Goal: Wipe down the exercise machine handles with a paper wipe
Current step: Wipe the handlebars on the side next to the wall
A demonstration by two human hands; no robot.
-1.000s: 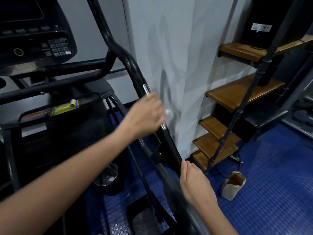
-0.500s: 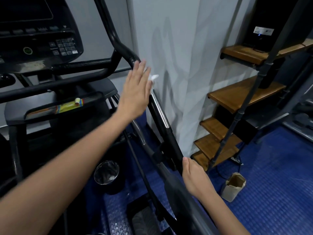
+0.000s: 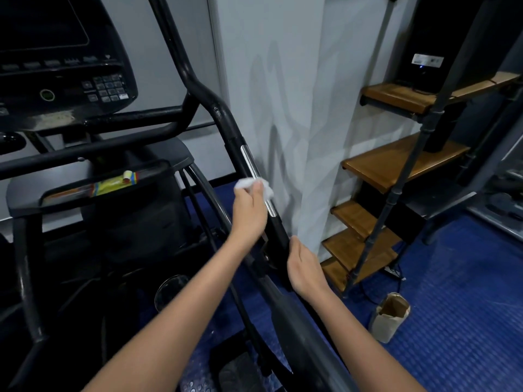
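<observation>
A black exercise machine handle [image 3: 223,117] slopes down from upper left to lower right, with a silver metal strip [image 3: 250,162] along its grip. My left hand [image 3: 249,213] holds a crumpled white paper wipe [image 3: 246,183] wrapped round the handle at the lower part of the silver strip. Lower on the same bar, my right hand [image 3: 304,268] grips the black section [image 3: 278,236], its fingers hidden behind the bar.
The machine's console [image 3: 65,66] with keypad is at upper left, above a tray holding a yellow-green packet [image 3: 113,185]. A grey wall corner [image 3: 283,108] stands close right of the handle. Wooden stairs [image 3: 396,165] rise at right. A paper bag [image 3: 390,315] and a metal bin [image 3: 169,290] stand on blue flooring.
My left hand slid up the handle with the wipe, fingers spread near the bend, then came back down to the lower silver strip and closed round it. The right hand stayed put.
</observation>
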